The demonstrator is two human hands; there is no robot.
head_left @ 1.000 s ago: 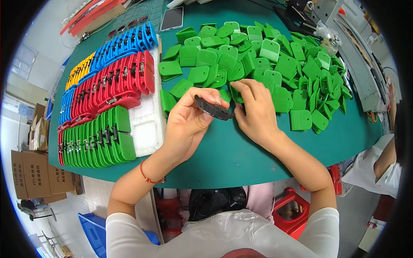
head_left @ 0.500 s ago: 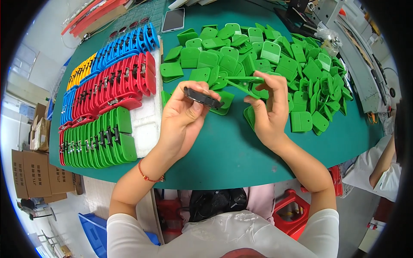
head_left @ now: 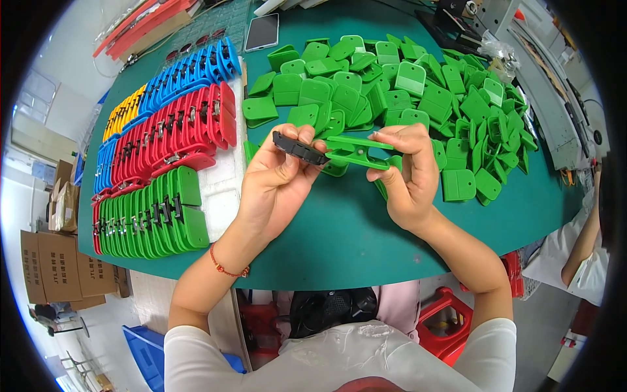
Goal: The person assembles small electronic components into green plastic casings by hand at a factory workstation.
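Pinched between the thumb and fingers of my left hand (head_left: 277, 179) is a black, narrow, slightly curved plastic part (head_left: 298, 149). Across from it, my right hand (head_left: 413, 176) squeezes a green plastic clip (head_left: 358, 154) by its two flat handles, thumb below and fingers above. The clip's left end meets the right end of the black part; whether they only touch or interlock I cannot tell. A large pile of similar green clip pieces (head_left: 411, 77) lies just beyond both hands.
Rows of green clips (head_left: 147, 219), red clips (head_left: 173, 127), blue clips (head_left: 196, 65) and yellow clips (head_left: 124, 112) stand at left beside white foam (head_left: 222, 186). A phone (head_left: 262, 32) lies at the back of the green table (head_left: 313, 255). Another person's arm (head_left: 583, 245) shows at far right.
The green clip has come left and turned, so its end now meets the black part. Both its halves now show, spread apart. My left hand has shifted only slightly.
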